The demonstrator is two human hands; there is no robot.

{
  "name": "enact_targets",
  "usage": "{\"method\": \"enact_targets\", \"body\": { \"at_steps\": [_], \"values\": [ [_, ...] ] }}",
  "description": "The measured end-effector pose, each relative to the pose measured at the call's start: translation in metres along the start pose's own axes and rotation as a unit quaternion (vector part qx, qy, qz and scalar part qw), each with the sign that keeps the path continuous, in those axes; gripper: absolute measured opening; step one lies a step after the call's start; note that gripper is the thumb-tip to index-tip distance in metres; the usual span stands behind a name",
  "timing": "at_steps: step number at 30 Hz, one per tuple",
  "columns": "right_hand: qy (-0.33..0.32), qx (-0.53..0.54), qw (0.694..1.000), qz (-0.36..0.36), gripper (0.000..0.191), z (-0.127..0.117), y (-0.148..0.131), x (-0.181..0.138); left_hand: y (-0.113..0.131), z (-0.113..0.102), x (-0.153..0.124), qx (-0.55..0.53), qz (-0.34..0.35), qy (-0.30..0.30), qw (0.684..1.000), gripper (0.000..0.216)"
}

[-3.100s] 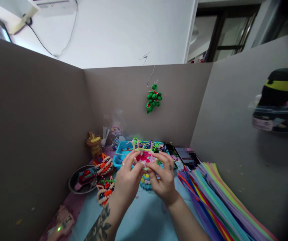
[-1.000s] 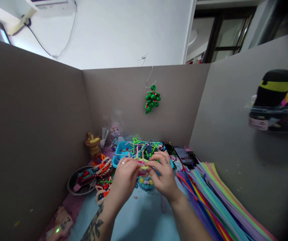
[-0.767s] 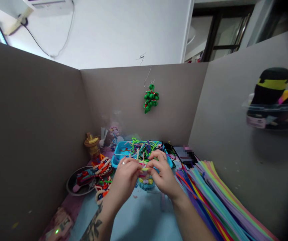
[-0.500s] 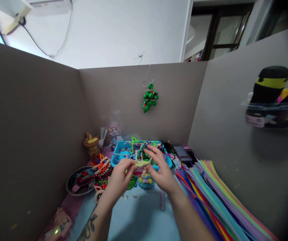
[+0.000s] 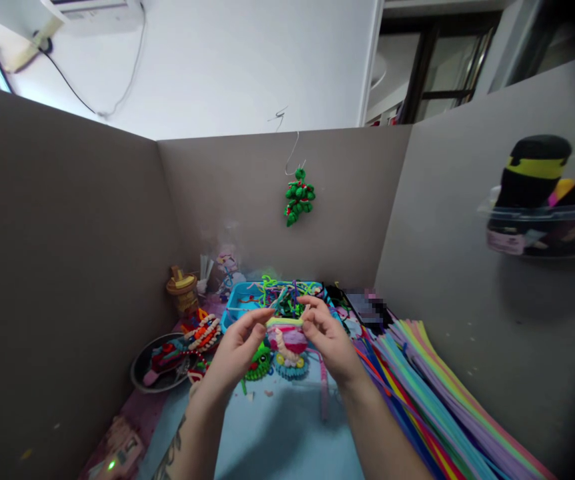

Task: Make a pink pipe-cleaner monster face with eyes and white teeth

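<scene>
My left hand pinches the left end of a small pipe cleaner craft piece. The piece has a pale yellow and pink band along its top, with a magenta part and a cream strand beneath. At its right end the fingers of my right hand are closed in a pinch. Just below, on the table, sit a round blue pipe cleaner figure with yellow spots and a green figure with a dark eye. Behind my hands is a blue tray of tangled pipe cleaner pieces.
Long coloured pipe cleaners lie in bundles along the right. A metal bowl with tools stands left, near orange and cream pieces. A green leafy ornament hangs on the rear panel. A tub is on the right panel.
My right hand has lowered, its raised fingers curling in to pinch the piece's right end. The piece has turned, showing more of its magenta side and cream strand.
</scene>
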State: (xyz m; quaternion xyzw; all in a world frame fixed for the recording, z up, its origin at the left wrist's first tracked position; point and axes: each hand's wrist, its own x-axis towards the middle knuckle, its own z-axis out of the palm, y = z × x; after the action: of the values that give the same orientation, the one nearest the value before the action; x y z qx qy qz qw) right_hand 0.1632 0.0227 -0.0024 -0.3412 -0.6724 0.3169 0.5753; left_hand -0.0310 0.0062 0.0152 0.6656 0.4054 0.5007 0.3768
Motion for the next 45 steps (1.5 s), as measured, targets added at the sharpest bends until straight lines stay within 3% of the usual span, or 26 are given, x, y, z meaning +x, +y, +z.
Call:
{"method": "enact_targets", "body": {
  "at_steps": [7, 10, 13, 16, 21, 27, 35, 43, 45],
  "values": [
    [-0.049, -0.099, 0.993, -0.035, 0.02, 0.001, -0.004, -0.001, 0.012, 0.005, -0.004, 0.14, 0.018, -0.039, 0.989, 0.026],
    [-0.036, -0.136, 0.988, -0.058, 0.016, 0.005, -0.005, -0.002, 0.016, 0.007, -0.005, 0.135, 0.004, -0.068, 0.988, 0.029],
    [0.025, -0.163, 0.981, -0.098, 0.006, 0.01, -0.004, -0.003, 0.013, 0.008, -0.004, 0.122, -0.003, -0.047, 0.991, 0.03],
    [0.101, -0.192, 0.961, -0.173, 0.018, 0.014, -0.001, -0.005, 0.009, 0.008, -0.003, 0.114, -0.002, -0.016, 0.993, 0.029],
    [0.09, -0.249, 0.933, -0.244, 0.038, 0.013, 0.0, -0.008, 0.007, 0.011, -0.002, 0.121, 0.018, -0.028, 0.992, 0.029],
    [0.053, -0.285, 0.927, -0.237, 0.031, 0.011, -0.005, -0.007, 0.012, 0.01, -0.006, 0.197, 0.074, -0.03, 0.977, 0.025],
    [-0.018, -0.205, 0.96, -0.188, 0.015, 0.011, -0.009, -0.007, 0.012, 0.009, -0.007, 0.232, 0.111, -0.047, 0.965, 0.019],
    [0.016, -0.135, 0.98, -0.142, 0.01, 0.011, -0.004, -0.005, 0.013, 0.008, -0.005, 0.169, 0.069, -0.047, 0.982, 0.022],
    [0.053, -0.116, 0.986, -0.107, 0.025, 0.01, -0.001, -0.004, 0.011, 0.006, -0.004, 0.116, 0.032, -0.029, 0.992, 0.023]
  ]
}}
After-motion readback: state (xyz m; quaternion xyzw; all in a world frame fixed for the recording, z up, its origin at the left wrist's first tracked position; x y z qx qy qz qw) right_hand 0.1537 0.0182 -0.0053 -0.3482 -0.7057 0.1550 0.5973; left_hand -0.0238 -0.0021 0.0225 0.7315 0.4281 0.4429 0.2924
